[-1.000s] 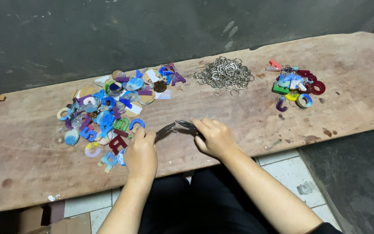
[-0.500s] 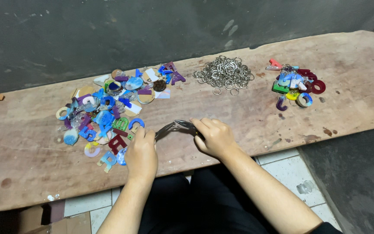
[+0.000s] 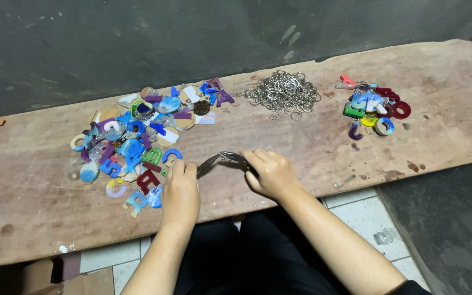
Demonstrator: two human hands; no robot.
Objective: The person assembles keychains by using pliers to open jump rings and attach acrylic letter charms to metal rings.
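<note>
**Pliers in both hands, mid-plank**

The person is sat at a long, rough wooden worktop (image 3: 312,142) with a live edge, stained in a few spots. Both hands meet near the front edge, about the middle of the plank. The right hand (image 3: 271,173) has its fingers curled closed around one end of a small pair of dark metal pliers (image 3: 222,160), and the left hand (image 3: 180,191) is closed up at the other end, touching the tip. The tool looks thin, greyish and a bit shiny, lying nearly flat just above the wood, and whether anything tiny is pinched in it is too small to tell.

Just left of the left hand is a big scattered pile of resin letter charms (image 3: 137,136), mostly blues and purples with some red, green and clear ones, plus a few round discs. Further back, beyond the hands, there's a heap of silver split rings (image 3: 283,92), tangled together. Off to the right, well apart from the hands, sits a smaller cluster of letter charms with rings on (image 3: 372,106), in red, green, yellow and blue. Tiled floor (image 3: 356,210) shows below the plank.
</note>
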